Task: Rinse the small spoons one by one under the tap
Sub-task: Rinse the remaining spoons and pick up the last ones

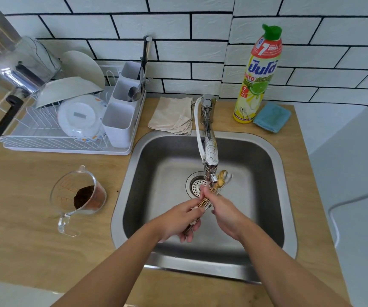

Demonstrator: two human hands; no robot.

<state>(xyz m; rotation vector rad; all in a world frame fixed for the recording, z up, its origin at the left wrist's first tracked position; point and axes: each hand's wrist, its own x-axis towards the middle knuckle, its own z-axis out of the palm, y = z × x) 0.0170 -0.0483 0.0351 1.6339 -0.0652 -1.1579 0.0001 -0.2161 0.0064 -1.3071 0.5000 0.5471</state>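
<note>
White brick-pattern tiles back a wooden counter with a steel sink set into it at about three o'clock of centre. Over the basin, both hands meet just below the tap, whose spout ends near the drain. The left hand is curled round the handles of a bundle of small spoons, gold and pale, their bowls fanning up toward one o'clock right beside the spout tip. The right hand pinches at the bundle with thumb and fingertips, seemingly picking one spoon out; which one it has I cannot tell. No stream of water is plainly visible, so I cannot say the tap is running. My judgement is that the rinsing is at an early or middle stage: the spoons are all gathered in one fist, none lies set aside in the basin or visibly in the rack, so most of the one-by-one work looks left to do. As for containers, the dish rack at ten o'clock holds plates, a bowl and a pot, and its white cutlery caddy holds a ladle and some utensils in the far compartments while the near one appears empty. A clear measuring jug at eight o'clock holds dark brown grounds in its bottom. A dish soap bottle stands at one o'clock beside a blue sponge.
</note>
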